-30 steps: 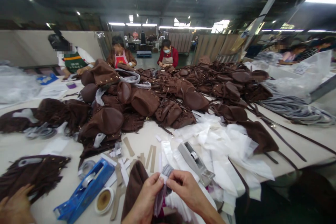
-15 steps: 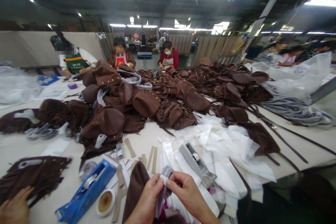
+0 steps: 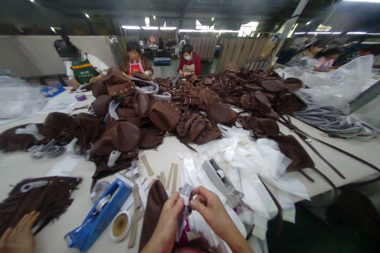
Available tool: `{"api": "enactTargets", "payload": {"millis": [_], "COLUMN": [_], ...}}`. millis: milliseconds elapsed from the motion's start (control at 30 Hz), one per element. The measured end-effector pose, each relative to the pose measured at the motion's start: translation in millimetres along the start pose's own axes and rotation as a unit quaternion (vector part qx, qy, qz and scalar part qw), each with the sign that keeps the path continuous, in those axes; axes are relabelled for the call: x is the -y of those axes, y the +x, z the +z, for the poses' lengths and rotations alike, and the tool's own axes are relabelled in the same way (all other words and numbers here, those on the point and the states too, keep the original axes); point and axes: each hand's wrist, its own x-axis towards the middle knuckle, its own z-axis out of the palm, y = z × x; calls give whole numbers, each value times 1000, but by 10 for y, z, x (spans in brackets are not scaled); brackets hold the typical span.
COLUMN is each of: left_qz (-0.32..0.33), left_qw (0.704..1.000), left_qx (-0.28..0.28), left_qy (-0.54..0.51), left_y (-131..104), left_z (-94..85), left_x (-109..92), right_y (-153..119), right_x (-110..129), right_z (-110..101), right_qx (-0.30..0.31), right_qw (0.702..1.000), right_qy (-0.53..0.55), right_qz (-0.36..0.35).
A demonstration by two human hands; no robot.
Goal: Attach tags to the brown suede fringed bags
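In the lower middle, my left hand (image 3: pixel 170 215) pinches a grey bundle (image 3: pixel 186 190) that looks wrapped in clear plastic, with a narrow white strip around it. My right hand (image 3: pixel 211 208) is closed at the bundle's right side, thumb and forefinger on it. What the bundle contains is hard to make out. A brown suede bag (image 3: pixel 152 211) stands against my left wrist, partly hidden by it. White tissue paper (image 3: pixel 202 225) and a bit of magenta show below my hands.
A blue tape dispenser (image 3: pixel 97 215), a tape roll (image 3: pixel 120 225) and tan strips (image 3: pixel 171 178) lie left. A grey tape dispenser (image 3: pixel 222 182) rests on white paper (image 3: pixel 252 166) at right. Brown bags (image 3: pixel 166 114) pile up beyond. Another person's hand (image 3: pixel 20 231) touches a fringed bag (image 3: pixel 44 199).
The grey bundle has turned more upright, and the white strip now lies around it. My right fingers have lifted and shifted slightly along its side. The other person's hand barely moves.
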Motion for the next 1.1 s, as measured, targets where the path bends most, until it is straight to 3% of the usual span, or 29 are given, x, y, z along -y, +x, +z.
{"api": "enactTargets", "payload": {"millis": [133,267,533,733,900,1100], "left_qz": [-18,-35,-36,-20,-10,59], "left_qw": [998,995,995,996,999,990], "left_qx": [33,54,39,6,-1,-26], "left_qy": [-53,-81,-88,-87,-45,122], "left_y": [-25,-20,-24,-35,3,78], "left_z": [38,49,68,79,53,-69], "left_x": [-26,-15,6,37,107,171], "right_y": [-15,-36,-67,-107,-201,-228], "right_x": [-72,4,43,-70,-160,-208], "right_z": [7,-6,58,155,226,281], "right_qx": [-50,-78,-98,-183,-119,-100], "right_qw": [998,991,981,959,987,994], "right_qy": [-37,-109,-163,-191,-94,36], "right_qz": [2,-1,-25,-101,-51,-2]}}
